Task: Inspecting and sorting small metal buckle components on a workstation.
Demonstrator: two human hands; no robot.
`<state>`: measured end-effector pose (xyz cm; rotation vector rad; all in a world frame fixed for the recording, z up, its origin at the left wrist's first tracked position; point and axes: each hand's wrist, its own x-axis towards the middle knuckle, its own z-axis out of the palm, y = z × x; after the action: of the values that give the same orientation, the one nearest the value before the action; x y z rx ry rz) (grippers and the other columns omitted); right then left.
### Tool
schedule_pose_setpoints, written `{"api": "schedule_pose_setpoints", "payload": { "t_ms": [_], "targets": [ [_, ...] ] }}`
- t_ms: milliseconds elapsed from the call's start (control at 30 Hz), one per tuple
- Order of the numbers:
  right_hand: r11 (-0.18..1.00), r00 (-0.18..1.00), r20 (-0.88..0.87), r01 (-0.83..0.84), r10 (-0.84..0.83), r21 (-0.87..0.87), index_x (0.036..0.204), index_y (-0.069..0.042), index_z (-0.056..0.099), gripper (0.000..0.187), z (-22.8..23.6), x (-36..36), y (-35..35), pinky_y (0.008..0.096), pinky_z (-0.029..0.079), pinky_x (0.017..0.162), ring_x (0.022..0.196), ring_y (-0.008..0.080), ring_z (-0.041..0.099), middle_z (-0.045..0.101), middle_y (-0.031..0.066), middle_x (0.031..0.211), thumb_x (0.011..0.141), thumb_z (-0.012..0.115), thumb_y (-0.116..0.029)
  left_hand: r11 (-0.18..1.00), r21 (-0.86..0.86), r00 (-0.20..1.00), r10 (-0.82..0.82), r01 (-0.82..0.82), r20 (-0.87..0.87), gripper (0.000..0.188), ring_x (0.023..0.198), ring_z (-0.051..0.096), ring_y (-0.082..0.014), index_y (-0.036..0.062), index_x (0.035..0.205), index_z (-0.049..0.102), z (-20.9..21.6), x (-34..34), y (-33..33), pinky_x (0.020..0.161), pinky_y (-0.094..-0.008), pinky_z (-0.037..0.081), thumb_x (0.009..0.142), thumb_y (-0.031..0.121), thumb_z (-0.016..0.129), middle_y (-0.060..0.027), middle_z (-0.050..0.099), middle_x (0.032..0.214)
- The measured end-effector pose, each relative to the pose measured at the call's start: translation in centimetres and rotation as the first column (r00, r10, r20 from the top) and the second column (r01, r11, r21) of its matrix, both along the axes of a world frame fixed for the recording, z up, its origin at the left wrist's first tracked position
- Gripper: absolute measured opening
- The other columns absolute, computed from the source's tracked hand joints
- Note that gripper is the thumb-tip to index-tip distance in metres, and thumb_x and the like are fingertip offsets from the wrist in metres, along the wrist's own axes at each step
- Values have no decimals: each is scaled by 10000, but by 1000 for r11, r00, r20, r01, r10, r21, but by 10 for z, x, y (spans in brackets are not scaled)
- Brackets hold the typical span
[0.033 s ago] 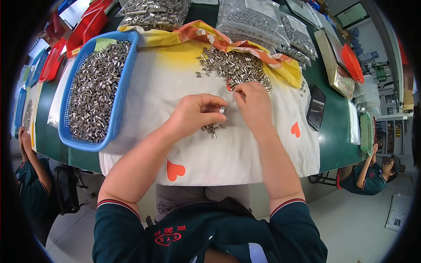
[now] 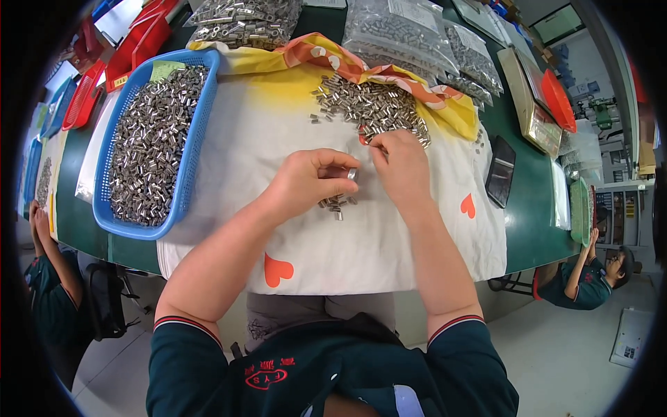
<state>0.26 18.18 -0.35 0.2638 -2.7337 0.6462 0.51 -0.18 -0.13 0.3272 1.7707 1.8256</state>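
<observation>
Here, a short metal sleeve (image 2: 352,174) sits pinched in the left hand (image 2: 306,182), while a heap of sleeves (image 2: 372,104) lies just beyond the right hand (image 2: 403,167). White cloth (image 2: 236,139) covers part of the green worktop (image 2: 524,236); a co-worker (image 2: 590,285) is at far right. The right hand's fingertips bunch together; I cannot tell what they grip.

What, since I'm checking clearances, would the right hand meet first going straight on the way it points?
Most likely the loose pile of small metal cylinders, directly ahead of the right hand; depth is unclear, so they may be touching.
</observation>
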Motion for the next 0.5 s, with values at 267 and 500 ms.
{"api": "schedule_pose_setpoints", "payload": {
  "t_ms": [267, 500],
  "targets": [
    [999, 998, 62, 28, -26, -18, 712, -57, 607, 38, 7, 6, -3, 358, 424, 691, 752, 261, 528, 554, 89, 740, 685, 612, -82, 982, 169, 996, 81, -88, 48, 323, 777, 557, -74, -18, 1062, 545, 1, -2, -1, 708, -200, 465, 753, 5, 637, -22, 597, 873],
    [819, 937, 320, 72, 140, -570, 781, -23, 597, 81, 31, 21, -7, 264, 455, 621, 678, 158, 561, 588, 62, 761, 706, 609, -53, 963, 242, 986, 87, -120, 142, 323, 828, 575, -96, -31, 1080, 530, -3, -8, -5, 732, -213, 470, 770, 5, 614, -62, 608, 925]
  ]
}}
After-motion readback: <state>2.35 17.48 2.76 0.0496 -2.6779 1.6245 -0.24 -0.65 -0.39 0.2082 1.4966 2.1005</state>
